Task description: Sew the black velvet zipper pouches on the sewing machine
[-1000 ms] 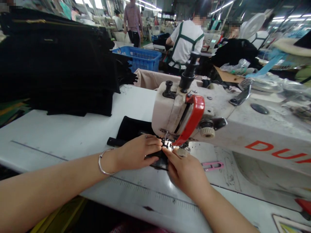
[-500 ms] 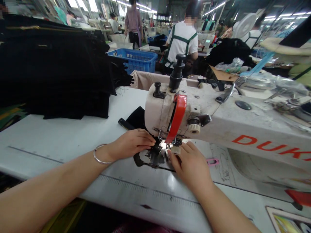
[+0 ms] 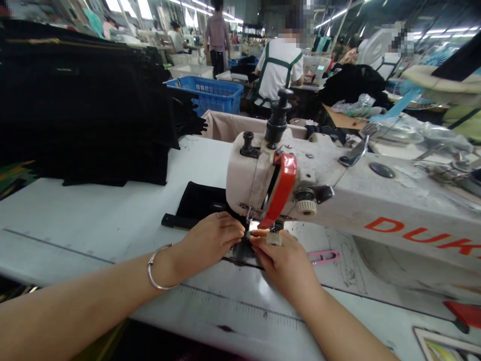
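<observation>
Partly under our sewing machine lies the black fabric piece, sewing seemingly underway; how much is stitched or left, we cannot tell. Our left hand and right hand pinch its edge, almost meeting.

Left hand, right hand, fingertips nearly meeting, forearms angled inward

Beyond your white table, a blue basket is sitting — and farther back, strip lights are glowing under a dark ceiling while windows are shining brightly on your left.
</observation>
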Demonstrator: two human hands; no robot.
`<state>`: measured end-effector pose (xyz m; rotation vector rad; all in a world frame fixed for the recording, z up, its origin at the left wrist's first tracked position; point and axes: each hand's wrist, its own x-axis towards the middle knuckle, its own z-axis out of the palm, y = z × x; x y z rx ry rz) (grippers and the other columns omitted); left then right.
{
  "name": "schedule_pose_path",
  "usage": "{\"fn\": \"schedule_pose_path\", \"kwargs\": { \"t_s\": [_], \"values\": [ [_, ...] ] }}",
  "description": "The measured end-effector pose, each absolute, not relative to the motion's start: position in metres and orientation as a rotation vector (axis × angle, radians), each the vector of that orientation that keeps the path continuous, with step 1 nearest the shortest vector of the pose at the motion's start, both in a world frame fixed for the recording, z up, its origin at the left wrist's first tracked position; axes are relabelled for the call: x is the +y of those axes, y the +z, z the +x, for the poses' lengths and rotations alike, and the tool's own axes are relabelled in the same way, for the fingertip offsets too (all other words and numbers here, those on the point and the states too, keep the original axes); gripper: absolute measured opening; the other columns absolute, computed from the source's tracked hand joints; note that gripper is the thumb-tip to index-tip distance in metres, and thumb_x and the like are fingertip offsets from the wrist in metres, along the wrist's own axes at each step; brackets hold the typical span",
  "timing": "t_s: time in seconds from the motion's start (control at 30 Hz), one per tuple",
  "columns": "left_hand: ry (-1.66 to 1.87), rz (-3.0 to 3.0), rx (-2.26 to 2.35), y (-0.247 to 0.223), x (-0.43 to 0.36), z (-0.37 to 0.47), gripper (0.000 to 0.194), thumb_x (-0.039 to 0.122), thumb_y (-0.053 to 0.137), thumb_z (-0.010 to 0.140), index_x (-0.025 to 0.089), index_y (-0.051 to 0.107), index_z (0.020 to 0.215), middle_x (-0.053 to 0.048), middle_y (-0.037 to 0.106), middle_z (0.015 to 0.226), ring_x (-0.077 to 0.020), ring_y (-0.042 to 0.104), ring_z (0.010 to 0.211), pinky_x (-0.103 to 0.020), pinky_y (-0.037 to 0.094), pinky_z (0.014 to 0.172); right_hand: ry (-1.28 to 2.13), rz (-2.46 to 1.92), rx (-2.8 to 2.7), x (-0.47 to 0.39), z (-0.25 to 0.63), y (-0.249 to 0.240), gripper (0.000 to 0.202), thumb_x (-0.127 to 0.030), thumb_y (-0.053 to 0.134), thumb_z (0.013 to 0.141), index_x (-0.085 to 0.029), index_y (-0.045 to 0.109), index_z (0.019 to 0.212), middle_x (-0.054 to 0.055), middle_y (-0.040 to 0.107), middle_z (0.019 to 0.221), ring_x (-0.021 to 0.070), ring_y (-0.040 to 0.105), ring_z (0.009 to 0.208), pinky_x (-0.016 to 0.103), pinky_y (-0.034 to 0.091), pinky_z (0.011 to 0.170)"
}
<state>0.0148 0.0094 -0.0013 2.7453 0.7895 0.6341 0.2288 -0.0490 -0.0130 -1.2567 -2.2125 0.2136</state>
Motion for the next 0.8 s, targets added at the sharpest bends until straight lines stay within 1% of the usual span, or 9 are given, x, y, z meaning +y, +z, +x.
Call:
{"fn": "schedule_pose_path", "kwargs": {
  "t_s": [0.2,0.37,0.6,0.8],
  "values": [
    [0.68,2.671,0.874,-0.001,0.019,0.02,0.017,0.016,0.055,0.096,0.019,0.072,0.094,-0.003,0.073,0.098,-0.0185,0.066,0.094,-0.034,0.051,0.091,0.148,-1.299,-2.243,-0.046,0.229,-0.015,0.021,-0.012,0.056,0.093,-0.021,0.071,0.105,0.01,0.071,0.105,0.0243,0.062,0.097,0.04,0.053,0.085],
    [0.687,2.663,0.926,0.0,0.023,0.022,0.014,0.02,0.059,0.095,0.019,0.073,0.091,-0.003,0.072,0.095,-0.0191,0.066,0.09,-0.033,0.052,0.086,0.164,-1.325,-2.26,-0.044,0.228,-0.016,0.029,-0.009,0.054,0.092,-0.02,0.068,0.115,0.01,0.071,0.107,0.0258,0.061,0.103,0.041,0.053,0.088],
    [0.699,2.684,0.92,0.001,0.023,0.023,0.017,0.018,0.057,0.096,0.02,0.073,0.09,-0.003,0.072,0.094,-0.0191,0.065,0.09,-0.033,0.052,0.086,0.139,-1.327,-2.264,-0.044,0.227,-0.017,0.028,-0.012,0.053,0.094,-0.019,0.066,0.117,0.012,0.069,0.108,0.0264,0.06,0.104,0.042,0.053,0.089],
    [0.706,2.69,0.919,-0.001,0.024,0.023,0.016,0.018,0.058,0.095,0.021,0.074,0.093,-0.004,0.072,0.099,-0.0194,0.066,0.092,-0.034,0.052,0.088,0.12,-1.33,-2.264,-0.044,0.227,-0.018,0.028,-0.012,0.052,0.094,-0.019,0.066,0.117,0.012,0.069,0.109,0.0262,0.06,0.102,0.042,0.054,0.087]
  ]
}}
